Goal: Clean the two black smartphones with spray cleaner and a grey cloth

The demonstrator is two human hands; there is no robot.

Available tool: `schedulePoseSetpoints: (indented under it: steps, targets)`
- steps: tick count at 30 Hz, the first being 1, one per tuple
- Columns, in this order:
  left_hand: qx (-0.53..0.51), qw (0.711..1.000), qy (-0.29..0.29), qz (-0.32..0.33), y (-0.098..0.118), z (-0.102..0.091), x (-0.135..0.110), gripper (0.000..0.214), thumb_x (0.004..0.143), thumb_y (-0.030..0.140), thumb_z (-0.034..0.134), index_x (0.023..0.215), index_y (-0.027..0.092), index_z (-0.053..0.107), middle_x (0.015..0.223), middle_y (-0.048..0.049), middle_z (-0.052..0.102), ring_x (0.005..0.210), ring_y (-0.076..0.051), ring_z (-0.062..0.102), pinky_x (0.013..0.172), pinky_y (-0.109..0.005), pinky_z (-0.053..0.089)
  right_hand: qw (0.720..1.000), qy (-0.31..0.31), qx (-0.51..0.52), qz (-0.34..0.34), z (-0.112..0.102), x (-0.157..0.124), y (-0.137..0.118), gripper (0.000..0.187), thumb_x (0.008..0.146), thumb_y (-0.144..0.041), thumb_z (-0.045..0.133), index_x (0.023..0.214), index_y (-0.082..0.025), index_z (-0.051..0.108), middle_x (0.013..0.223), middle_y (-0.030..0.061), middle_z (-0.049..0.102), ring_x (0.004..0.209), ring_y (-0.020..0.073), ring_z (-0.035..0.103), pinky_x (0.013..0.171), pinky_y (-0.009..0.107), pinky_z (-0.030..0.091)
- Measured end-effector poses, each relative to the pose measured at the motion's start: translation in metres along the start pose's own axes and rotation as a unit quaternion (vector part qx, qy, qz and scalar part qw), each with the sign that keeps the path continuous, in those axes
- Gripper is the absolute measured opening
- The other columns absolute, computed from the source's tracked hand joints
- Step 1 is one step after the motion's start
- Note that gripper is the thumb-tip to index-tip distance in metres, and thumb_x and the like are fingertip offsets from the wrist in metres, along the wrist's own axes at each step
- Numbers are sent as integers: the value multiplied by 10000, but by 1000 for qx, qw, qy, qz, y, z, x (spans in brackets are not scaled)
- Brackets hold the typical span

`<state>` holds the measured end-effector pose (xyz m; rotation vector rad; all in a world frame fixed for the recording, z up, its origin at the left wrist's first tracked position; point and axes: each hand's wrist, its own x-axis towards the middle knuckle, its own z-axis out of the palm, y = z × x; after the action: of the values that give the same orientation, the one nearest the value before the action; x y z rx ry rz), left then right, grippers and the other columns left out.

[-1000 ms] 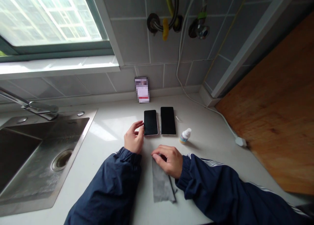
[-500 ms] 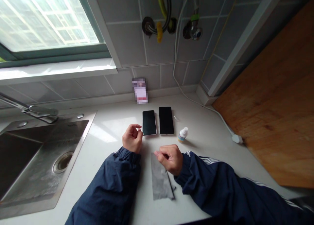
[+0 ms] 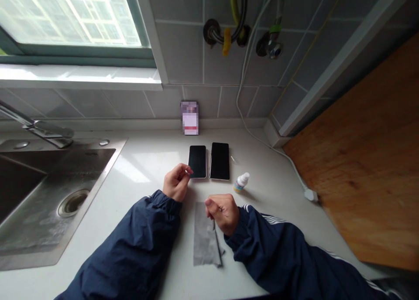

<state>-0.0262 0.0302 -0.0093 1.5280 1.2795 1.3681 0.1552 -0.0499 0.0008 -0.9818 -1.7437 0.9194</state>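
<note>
Left hand (image 3: 176,183): fingertips pinched together on a tiny pale speck, too small to tell.
Phone (image 3: 197,161): just off my fingertips at 2 o'clock.
Second phone (image 3: 219,161): beside it at 3 o'clock.
Right hand (image 3: 223,213): fingers curled shut.
Cloth (image 3: 204,234): under it at 7 o'clock.
Bottle (image 3: 241,183): 1 o'clock of my right hand.

Facing a bright window (image 3: 70,16) at upper left, pouring soft daylight over a white sill (image 3: 78,77) and onto a pale countertop (image 3: 144,160). Showing grey square tiles (image 3: 183,51) climbing the wall behind, with a chrome wall valve (image 3: 271,47) and a yellow-tagged pipe fitting (image 3: 222,34) sticking out near the top. Trailing down the tiles and along the counter, a white cable (image 3: 244,99) ending in a white plug (image 3: 310,195). Sitting at left, a stainless steel sink (image 3: 42,195) under a chrome faucet (image 3: 49,129). Filling the right side, an orange-brown wooden panel (image 3: 360,160).
</note>
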Motion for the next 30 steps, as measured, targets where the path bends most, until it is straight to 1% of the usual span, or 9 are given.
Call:
schedulePoseSetpoints:
  steps: [8,13,15,16,19,22,25,27,30]
  targets:
    - [-64,998,21,-10,-7,1,-2,131,720,132,623,660,230,559,523,59,501,441,-100,455,455,-233,357,1000,14,6,4,-1,-1,2,653,1082,-556,365,556,-211,545,516,1,530,484,121,505,550,277,399]
    - [-85,996,30,-13,10,5,-3,88,727,136,665,750,219,644,568,40,533,520,-110,501,532,-236,427,998,48,22,22,1,1,6,494,1052,-505,473,689,-201,615,612,5,568,558,129,530,570,275,421]
    - [-104,994,-16,-21,20,7,-7,158,721,147,724,863,207,692,528,72,421,490,-95,429,516,-225,404,995,81,35,42,3,2,10,350,1037,-489,516,886,-201,644,768,27,621,660,142,582,581,259,457]
    - [-164,983,-73,-48,25,8,-10,216,717,154,753,916,208,686,516,100,329,472,-84,371,511,-219,401,993,96,43,51,4,3,12,302,1024,-494,541,1008,-206,630,880,47,643,720,149,606,586,251,480]
    - [-339,899,-228,-159,33,11,-21,405,718,242,809,1078,241,622,549,126,283,429,-57,249,419,-173,280,990,93,81,70,6,6,18,511,950,-570,647,1315,-242,503,1213,114,634,856,174,659,600,256,551]
    - [-435,817,-321,-202,36,15,-32,336,799,406,733,1055,209,641,540,114,273,439,-54,185,434,-175,234,987,-16,128,92,4,7,21,678,881,-661,707,1378,-244,510,1207,116,688,915,234,720,702,343,622]
    - [-436,799,-365,-194,37,20,-39,343,840,457,682,1014,162,703,494,102,253,447,-75,236,493,-209,272,985,-86,122,87,1,6,18,749,773,-719,787,1293,-207,620,1236,137,717,1126,336,716,987,480,583]
    - [-412,814,-365,-188,39,23,-42,367,832,474,684,975,142,740,520,55,380,484,-97,346,525,-228,315,989,-83,100,72,0,5,16,727,738,-765,783,1187,-201,682,1341,151,682,1250,361,661,1087,489,525]
    - [-391,836,-344,-175,41,25,-44,365,821,479,689,913,135,771,737,-64,636,673,-164,566,660,-269,431,991,-74,79,73,0,3,13,600,799,-794,700,917,-206,722,1039,114,775,1056,321,740,968,442,591]
